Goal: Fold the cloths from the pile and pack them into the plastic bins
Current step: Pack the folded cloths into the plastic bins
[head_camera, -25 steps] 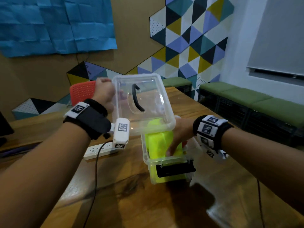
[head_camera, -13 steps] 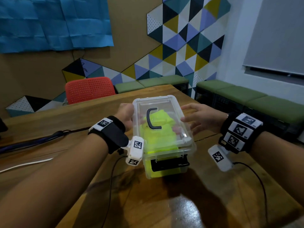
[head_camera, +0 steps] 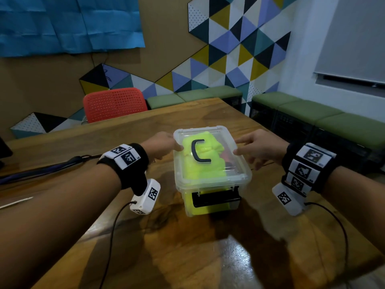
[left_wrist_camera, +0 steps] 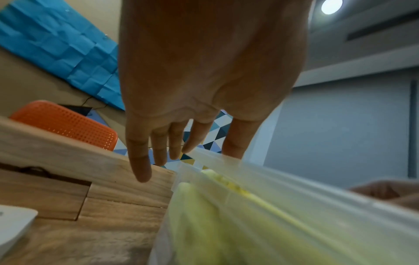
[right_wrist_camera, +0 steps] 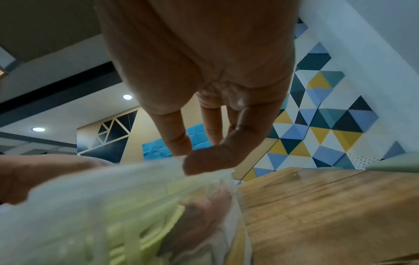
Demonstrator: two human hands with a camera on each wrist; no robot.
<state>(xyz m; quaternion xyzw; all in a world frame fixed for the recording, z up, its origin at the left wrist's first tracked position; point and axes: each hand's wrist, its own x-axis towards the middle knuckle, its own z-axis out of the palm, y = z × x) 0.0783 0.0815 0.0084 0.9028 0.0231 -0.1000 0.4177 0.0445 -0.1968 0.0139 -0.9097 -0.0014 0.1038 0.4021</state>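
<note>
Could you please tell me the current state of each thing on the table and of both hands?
plastic bin: upright on the table, packed.
lid: down on the bin.
latch: cannot tell whether fastened.
yellow-green cloths: inside the bin.
left hand: fingers straight, touching the lid's edge.
right hand: fingers straight, touching the lid's edge.

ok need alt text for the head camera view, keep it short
Two hands press on the closed lid of a clear plastic bin packed with neon yellow cloths on a wooden table: left hand at the lid's left edge, right hand at its right. An orange chair stands behind.
</note>
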